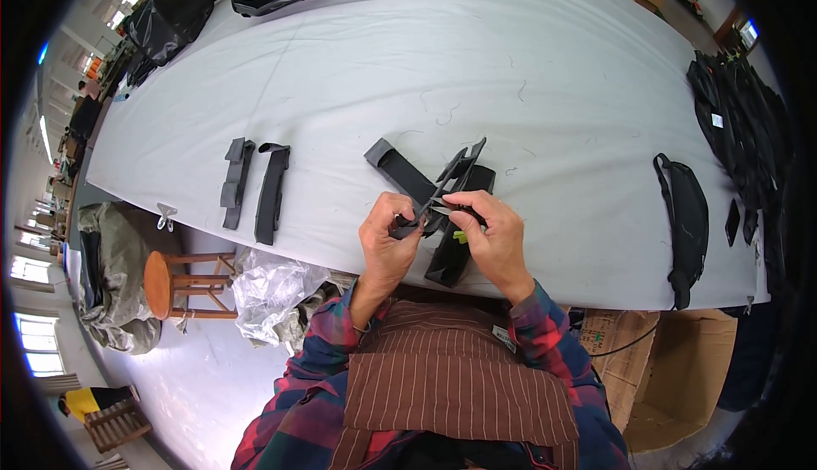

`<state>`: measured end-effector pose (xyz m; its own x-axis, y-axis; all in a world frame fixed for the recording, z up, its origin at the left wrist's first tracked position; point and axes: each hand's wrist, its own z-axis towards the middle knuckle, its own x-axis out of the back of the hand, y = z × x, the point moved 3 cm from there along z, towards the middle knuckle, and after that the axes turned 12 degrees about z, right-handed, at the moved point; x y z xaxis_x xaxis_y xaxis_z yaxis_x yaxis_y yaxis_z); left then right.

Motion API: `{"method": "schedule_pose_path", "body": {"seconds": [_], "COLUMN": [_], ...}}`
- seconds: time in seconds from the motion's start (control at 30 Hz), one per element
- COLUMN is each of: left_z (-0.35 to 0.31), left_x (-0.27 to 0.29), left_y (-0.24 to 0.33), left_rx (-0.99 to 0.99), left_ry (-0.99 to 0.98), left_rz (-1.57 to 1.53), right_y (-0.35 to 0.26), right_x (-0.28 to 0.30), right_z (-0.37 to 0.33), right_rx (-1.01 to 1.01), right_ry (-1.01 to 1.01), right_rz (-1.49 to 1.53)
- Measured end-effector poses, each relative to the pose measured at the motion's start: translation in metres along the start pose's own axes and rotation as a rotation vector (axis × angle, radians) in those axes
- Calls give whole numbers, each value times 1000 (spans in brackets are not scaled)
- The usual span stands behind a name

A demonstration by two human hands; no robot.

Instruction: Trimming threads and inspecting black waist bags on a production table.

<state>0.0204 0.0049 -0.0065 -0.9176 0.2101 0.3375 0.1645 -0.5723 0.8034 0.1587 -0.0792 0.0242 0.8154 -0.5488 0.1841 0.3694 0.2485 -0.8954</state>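
Observation:
At the near edge of the table, my left hand (391, 233) is closed around a black fabric strap (460, 164), whose upper end sticks up and away from me. My right hand (491, 236) pinches small thread snips (442, 210). Their pale metal tips meet the strap beside my left fingers; the rest is hidden in my grip. Beneath both hands lie more black straps, one slanting to the upper left (391, 162) and another (448, 259) running toward me with a yellow-green mark on it.
Two black straps (272, 193) lie apart on the left of the white-covered table (340, 70). At the right are a black pouch (685, 223) and a pile of black pieces (739, 121). A wooden stool (162, 283) and cardboard box (681, 376) stand below the edge. Loose threads dot the cloth.

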Motion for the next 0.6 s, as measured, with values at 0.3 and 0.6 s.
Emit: {"method": "schedule_pose_path", "body": {"seconds": [0.3, 0.6], "left_z": [-1, 2], "left_x": [-1, 4], "left_y": [8, 8], "left_rx": [-127, -308], "left_ry": [-7, 114], "left_rz": [69, 254], "right_y": [-2, -17], "right_x": [2, 10], "right_z": [-1, 1], "right_rx": [-21, 21], "right_ry": [39, 43], "right_rz": [-60, -185]}}
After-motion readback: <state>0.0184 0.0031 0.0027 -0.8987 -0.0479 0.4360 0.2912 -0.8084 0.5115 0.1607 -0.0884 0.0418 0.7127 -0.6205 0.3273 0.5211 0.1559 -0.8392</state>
